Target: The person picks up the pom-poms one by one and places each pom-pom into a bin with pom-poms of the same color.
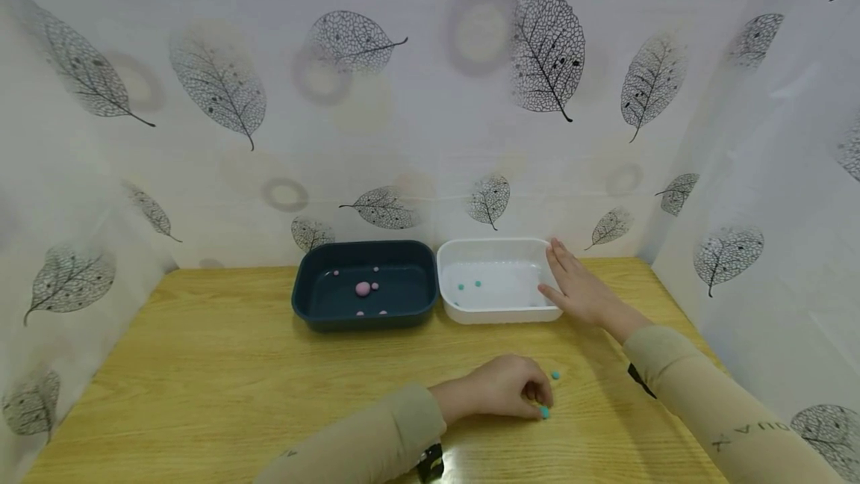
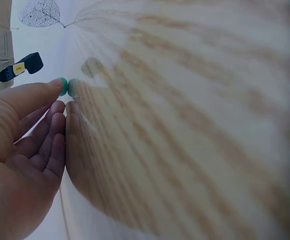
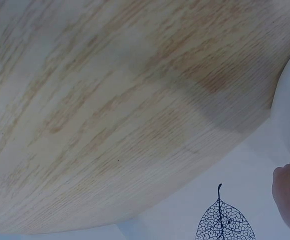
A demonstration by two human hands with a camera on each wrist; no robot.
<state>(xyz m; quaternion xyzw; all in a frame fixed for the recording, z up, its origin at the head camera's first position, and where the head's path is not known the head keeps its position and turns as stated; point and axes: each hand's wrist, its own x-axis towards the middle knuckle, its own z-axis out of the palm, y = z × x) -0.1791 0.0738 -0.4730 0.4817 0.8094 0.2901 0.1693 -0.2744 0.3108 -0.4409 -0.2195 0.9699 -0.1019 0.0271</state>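
Note:
In the head view my left hand (image 1: pixel 510 387) is low over the table, fingers bent, thumb and forefinger at a small teal ball (image 1: pixel 545 412) on the wood. The left wrist view has the thumb tip right against that teal ball (image 2: pixel 63 86); the forefinger is mostly hidden there. A second teal ball (image 1: pixel 555 375) lies just beyond the knuckles. With fingers straight, my right hand (image 1: pixel 581 290) rests against the right end of a white tray (image 1: pixel 500 315). Inside that tray are small teal balls (image 1: pixel 478 284). Only part of the right hand (image 3: pixel 289 200) enters its wrist view.
A dark blue tray (image 1: pixel 366 323) stands directly left of the white one and holds several pink balls (image 1: pixel 363 289), one larger than the others. Behind both trays hangs a leaf-patterned curtain (image 1: pixel 416 133), which also closes off the sides of the wooden table (image 1: pixel 222 372).

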